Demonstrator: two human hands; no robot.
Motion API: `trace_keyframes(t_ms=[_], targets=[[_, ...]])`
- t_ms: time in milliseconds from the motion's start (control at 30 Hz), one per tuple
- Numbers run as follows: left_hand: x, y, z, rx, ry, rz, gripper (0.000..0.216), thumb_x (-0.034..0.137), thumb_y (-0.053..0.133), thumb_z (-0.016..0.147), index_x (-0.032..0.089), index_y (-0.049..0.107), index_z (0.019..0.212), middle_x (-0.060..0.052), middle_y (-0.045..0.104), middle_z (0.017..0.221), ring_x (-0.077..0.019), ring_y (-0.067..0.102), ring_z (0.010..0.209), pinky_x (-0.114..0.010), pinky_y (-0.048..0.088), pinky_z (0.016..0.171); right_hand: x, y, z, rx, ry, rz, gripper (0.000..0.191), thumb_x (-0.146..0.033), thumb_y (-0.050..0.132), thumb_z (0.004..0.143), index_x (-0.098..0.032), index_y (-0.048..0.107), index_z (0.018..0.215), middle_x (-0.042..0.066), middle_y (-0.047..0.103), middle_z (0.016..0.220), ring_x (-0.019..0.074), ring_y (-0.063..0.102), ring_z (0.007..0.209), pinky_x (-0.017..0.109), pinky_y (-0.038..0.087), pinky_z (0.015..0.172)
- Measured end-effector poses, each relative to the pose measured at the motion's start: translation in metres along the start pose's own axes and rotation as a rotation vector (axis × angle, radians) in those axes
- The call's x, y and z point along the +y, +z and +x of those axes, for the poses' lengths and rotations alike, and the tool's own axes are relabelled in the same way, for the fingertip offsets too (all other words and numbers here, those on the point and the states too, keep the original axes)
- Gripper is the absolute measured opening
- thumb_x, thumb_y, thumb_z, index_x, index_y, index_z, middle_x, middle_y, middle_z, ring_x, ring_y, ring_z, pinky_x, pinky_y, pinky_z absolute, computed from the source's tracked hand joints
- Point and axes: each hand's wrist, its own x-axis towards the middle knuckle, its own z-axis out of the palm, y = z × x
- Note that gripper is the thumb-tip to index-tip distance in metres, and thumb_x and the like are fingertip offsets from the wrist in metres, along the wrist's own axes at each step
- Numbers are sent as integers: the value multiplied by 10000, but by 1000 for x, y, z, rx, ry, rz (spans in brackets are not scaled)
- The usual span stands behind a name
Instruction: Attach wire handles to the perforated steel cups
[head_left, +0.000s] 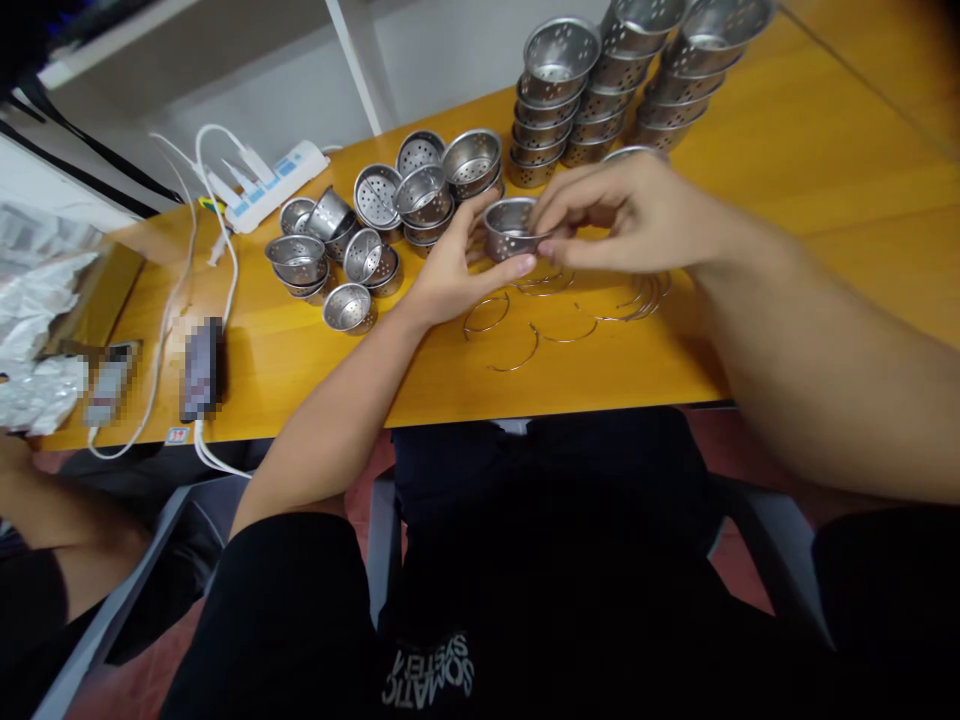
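Observation:
My left hand [461,265] is wrapped around the side of a small perforated metal strainer cup [501,240], thumb low at its front. The cup is held just above the table with its mouth upward. My right hand [604,212] pinches at the cup's right rim, its fingertips over the edge and the thumb in front. Whether a thin wire also lies between those fingertips is too small to tell. Below both hands, several thin wire rings [536,345] lie loose on the wooden table [450,385].
Several loose cups [296,258] cluster to the left, some stacked. Taller cup stacks [540,125] stand at the back right. A white power strip [277,185], cables and two blurred phones [201,370] occupy the left side. Another person's arm [67,510] is at far left.

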Motion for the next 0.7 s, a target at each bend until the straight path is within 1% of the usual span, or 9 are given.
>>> trace_keyframes(t_ms=[33, 100, 167, 267, 367, 467, 567, 633, 700], targets=[[0, 0, 1, -4, 12, 5, 1103, 995, 713, 1109, 339, 342, 1916, -177, 649, 1839, -396, 732, 1714, -665, 598, 1455, 3, 3, 1, -38, -18, 25, 273, -529, 984, 1070, -286, 868, 1119, 76, 827, 1227, 253, 782, 990, 410, 674, 887], [-2, -1, 2, -4, 20, 23, 1133, 1045, 721, 1066, 323, 408, 1882, -170, 681, 1789, -401, 749, 1683, -661, 593, 1457, 10, 4, 1, -20, -2, 23, 283, -424, 964, 1027, -265, 871, 1242, 83, 816, 1360, 232, 815, 990, 380, 679, 881], [-2, -3, 2, 25, 7, 43, 1129, 1038, 757, 1047, 306, 448, 1849, -179, 697, 1766, -397, 769, 1649, -633, 615, 1441, 13, 0, -1, 70, 112, -47, 372, -346, 932, 990, -257, 847, 1342, 91, 818, 1439, 218, 812, 938, 369, 660, 829], [-2, -7, 0, 92, -22, 117, 1058, 943, 818, 1066, 294, 474, 1827, -197, 705, 1761, -399, 759, 1659, -612, 605, 1462, 11, -11, -2, 131, 333, -197, 341, -322, 888, 1020, -274, 816, 1350, 102, 877, 1367, 257, 768, 912, 417, 646, 813], [0, -10, 0, 136, -40, 194, 996, 884, 869, 1058, 307, 523, 1791, -188, 724, 1742, -408, 730, 1683, -611, 563, 1502, 7, -21, -1, -88, 425, -324, 263, -369, 925, 1054, -259, 845, 1279, 119, 914, 1267, 305, 789, 950, 482, 676, 913], [-2, -12, 0, 148, -37, 200, 1010, 922, 859, 1050, 323, 520, 1791, -173, 733, 1742, -393, 739, 1666, -586, 575, 1487, 9, -29, 0, -297, 488, -438, 303, -395, 1035, 1035, -230, 889, 1243, 104, 932, 1162, 306, 830, 945, 477, 676, 941], [-3, -12, 0, 130, -44, 189, 1038, 967, 809, 1060, 320, 501, 1811, -176, 732, 1755, -386, 748, 1660, -577, 592, 1471, 17, -38, -4, -342, 616, -496, 298, -330, 1117, 1007, -239, 899, 1189, 70, 932, 1095, 285, 838, 894, 453, 662, 886], [-2, -12, -1, 112, -51, 178, 1048, 983, 802, 1055, 315, 510, 1809, -181, 739, 1751, -388, 760, 1647, -576, 605, 1460, 23, -44, -8, -377, 682, -484, 219, -184, 1084, 1018, -244, 886, 1091, 56, 932, 1074, 277, 833, 865, 440, 649, 846], [0, -12, -2, 99, -47, 169, 1053, 984, 815, 1045, 309, 525, 1800, -186, 743, 1750, -386, 771, 1635, -570, 615, 1451, 28, -47, -9, -402, 719, -483, 229, -44, 991, 1036, -242, 882, 1005, 40, 918, 1011, 266, 821, 836, 417, 622, 806]])
